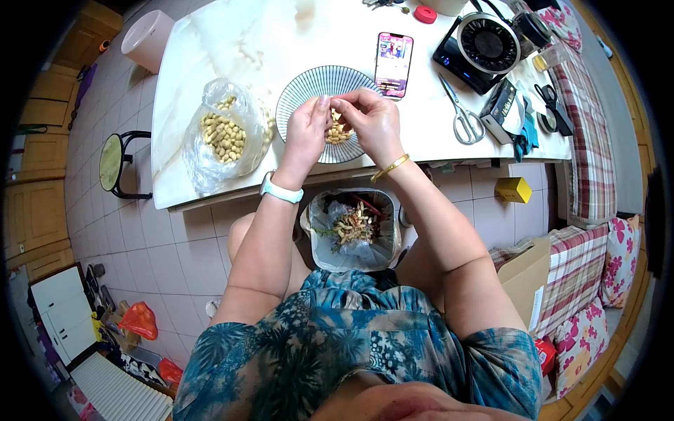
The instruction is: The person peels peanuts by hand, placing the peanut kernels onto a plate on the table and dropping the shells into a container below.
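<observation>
Closest, a blue patterned shirt (351,337) filled the lower view, and just beyond it, between the knees, stood a lined bin (319,251) with shell scraps (353,226) inside. Past that, both forearms reached over the table (210,52), a watch (282,189) on the left wrist and a gold-coloured bangle (390,168) on the right. The left hand (307,133) and right hand (373,126) met above a striped plate (286,98), thumbs and forefingers drawn narrow in a pinch, tips close together; whether anything sat between them I could not tell. Below the hands, tan peanuts (338,133) lay in the plate, partly hidden by the fingers. Left of the plate, an opened clear plastic bag (200,168) held unshelled peanuts (223,138). Beyond the right hand, a phone (394,59) with a lit screen lay near the plate's far edge, and scissors (468,126) rested well to its right, beside a black box (499,110). Farther off stood a black appliance (489,43) with a round, ribbed top, and near the far edge lay a red disc (425,14).
</observation>
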`<control>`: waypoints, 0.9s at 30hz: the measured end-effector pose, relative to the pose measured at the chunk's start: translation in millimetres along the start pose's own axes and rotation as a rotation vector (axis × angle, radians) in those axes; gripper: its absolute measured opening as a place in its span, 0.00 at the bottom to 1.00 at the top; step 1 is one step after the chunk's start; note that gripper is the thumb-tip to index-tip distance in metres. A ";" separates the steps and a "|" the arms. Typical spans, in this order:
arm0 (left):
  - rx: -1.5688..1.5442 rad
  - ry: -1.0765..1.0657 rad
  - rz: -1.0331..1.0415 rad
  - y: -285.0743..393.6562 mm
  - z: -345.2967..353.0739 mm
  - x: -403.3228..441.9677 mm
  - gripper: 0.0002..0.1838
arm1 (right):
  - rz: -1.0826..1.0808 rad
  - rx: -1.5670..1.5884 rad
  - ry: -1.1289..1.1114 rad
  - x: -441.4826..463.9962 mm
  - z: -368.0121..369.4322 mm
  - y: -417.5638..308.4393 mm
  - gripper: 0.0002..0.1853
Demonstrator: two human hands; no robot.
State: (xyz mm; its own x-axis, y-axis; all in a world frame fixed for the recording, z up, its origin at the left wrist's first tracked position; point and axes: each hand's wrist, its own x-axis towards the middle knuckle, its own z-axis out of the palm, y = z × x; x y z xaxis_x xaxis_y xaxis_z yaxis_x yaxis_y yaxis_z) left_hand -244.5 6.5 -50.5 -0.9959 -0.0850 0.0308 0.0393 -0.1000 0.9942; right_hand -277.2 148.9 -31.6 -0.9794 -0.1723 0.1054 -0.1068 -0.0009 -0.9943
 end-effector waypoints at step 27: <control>0.865 -0.780 0.237 -99.2 24.5 -150.7 0.15 | -0.361 -0.998 -1.054 -90.0 -13.1 9.0 0.08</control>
State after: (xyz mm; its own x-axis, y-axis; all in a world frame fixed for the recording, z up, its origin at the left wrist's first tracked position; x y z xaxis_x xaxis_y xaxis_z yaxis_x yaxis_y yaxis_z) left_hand -100.3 53.5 -151.2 -0.7639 0.6450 -0.0198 0.4593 0.5650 0.6855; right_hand -192.2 177.2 -49.8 -0.3520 -0.9228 -0.1567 -0.8055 0.3839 -0.4514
